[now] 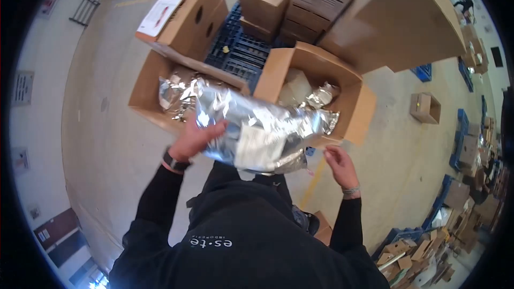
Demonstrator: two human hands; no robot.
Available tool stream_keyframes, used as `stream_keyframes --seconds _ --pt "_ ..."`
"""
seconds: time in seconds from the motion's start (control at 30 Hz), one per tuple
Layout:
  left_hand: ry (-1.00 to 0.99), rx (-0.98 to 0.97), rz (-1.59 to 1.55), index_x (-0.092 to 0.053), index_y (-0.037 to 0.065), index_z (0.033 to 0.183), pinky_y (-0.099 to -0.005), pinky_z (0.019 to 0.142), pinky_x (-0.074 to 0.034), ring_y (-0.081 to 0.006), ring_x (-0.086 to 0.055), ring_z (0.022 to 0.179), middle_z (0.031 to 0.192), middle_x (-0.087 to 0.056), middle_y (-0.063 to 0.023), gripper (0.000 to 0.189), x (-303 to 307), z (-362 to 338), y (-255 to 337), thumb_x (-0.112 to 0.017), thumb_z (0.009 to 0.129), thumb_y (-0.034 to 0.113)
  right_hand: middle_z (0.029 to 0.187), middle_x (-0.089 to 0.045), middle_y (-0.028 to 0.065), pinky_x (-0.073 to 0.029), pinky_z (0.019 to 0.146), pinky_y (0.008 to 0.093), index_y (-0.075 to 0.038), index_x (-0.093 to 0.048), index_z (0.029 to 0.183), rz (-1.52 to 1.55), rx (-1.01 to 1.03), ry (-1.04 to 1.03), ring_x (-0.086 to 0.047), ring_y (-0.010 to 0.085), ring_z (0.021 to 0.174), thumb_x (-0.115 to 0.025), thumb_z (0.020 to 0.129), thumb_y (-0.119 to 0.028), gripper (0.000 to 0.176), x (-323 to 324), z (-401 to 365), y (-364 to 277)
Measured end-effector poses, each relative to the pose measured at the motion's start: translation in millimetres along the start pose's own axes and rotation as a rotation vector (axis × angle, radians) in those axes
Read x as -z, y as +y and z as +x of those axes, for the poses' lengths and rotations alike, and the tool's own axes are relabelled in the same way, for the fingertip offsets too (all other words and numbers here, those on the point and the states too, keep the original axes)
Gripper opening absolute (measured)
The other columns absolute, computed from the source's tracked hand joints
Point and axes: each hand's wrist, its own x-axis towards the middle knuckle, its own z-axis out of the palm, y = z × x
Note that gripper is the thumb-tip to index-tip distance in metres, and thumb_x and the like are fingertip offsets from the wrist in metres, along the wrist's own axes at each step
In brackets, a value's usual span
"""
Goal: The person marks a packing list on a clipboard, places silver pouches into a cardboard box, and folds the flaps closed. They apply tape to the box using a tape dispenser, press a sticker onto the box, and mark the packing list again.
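**Dark sweatshirt [241, 257] closest, silver bag [230, 108] held crosswise from the left hand [195, 138]**

Beyond the sweatshirt, the bag is up in front of the torso, its long axis running from left to right and dipping slightly towards the right. The left hand grips its left end, thumb over the near face; the fingers behind are mostly hidden. The right hand [341, 167] is apart from it, loosely curled with nothing visible in its grasp, so the left is clearly the nearer one. From the left hand the bag reaches rightward; from the right hand it lies to the left and a little ahead. A pale label [259, 147] faces up on it.

Two open boxes stand just beyond: the left box [143, 86] behind the gripped end, the right box [350, 96] behind the free end. Shiny foil shows in both, making the bag's far right edge hard to tell.
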Motion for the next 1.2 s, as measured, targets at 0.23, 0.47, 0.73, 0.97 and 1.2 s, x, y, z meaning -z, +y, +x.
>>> stream_keyframes --seconds 0.23,0.47,0.73,0.97,1.2 --pt "0.285 -0.211 1.315 -0.066 0.007 0.111 -0.0361 0.072 -0.052 -0.0276 -0.069 0.083 0.092 -0.071 -0.0125 0.049 134.9 51.3 82.6 -0.076 0.079 0.044 0.099 -0.066 0.0042 -0.049 0.075 0.026 -0.002 -0.058 0.119 0.037 -0.152 0.205 -0.06 0.0115 0.091 -0.062 0.095 -0.022 0.032 -54.1 -35.8 -31.8" --pt "0.122 -0.133 0.995 -0.067 0.006 0.104 -0.0378 0.075 -0.053 -0.0269 -0.069 0.084 0.09 -0.071 -0.0124 0.051 242.9 81.4 4.5 -0.074 0.079 0.05 0.107 -0.066 0.0033 -0.049 0.077 0.0273 -0.007 -0.056 0.124 0.009 -0.241 0.058 -0.064 0.0135 0.094 -0.059 0.097 -0.029 0.036 -148.0 -55.2 -34.8" --pt "0.049 -0.044 1.144 -0.061 -0.003 0.119 -0.0363 0.089 -0.051 -0.0284 -0.066 0.104 0.109 -0.069 -0.0194 0.066 325.8 81.1 -140.9 -0.076 0.078 0.046 0.1 -0.064 0.0055 -0.048 0.078 0.0238 -0.002 -0.056 0.124 0.003 -0.323 0.173 -0.059 0.0086 0.087 -0.061 0.096 -0.021 0.034 -163.1 -101.5 -29.3" --pt "0.149 0.191 1.031 -0.061 -0.001 0.119 -0.0364 0.088 -0.053 -0.0292 -0.069 0.099 0.103 -0.071 -0.0201 0.052 299.7 77.3 -146.2 -0.07 0.083 0.035 0.1 -0.064 0.0038 -0.048 0.074 0.0244 -0.004 -0.056 0.126 -0.025 -0.39 0.236 -0.061 0.0108 0.09 -0.061 0.096 -0.023 0.036 -125.8 -101.6 22.9" --pt "-0.021 0.14 0.754 -0.06 0.0 0.101 -0.0259 0.073 -0.05 -0.0118 -0.062 0.083 0.089 -0.065 -0.0057 0.017 159.6 63.7 -131.7 -0.063 0.094 0.015 0.108 -0.066 0.0125 -0.052 0.084 0.0312 0.0 -0.061 0.115 -0.038 -0.202 0.325 -0.063 0.0191 0.1 -0.065 0.092 -0.023 0.033 -60.0 30.8 88.2"
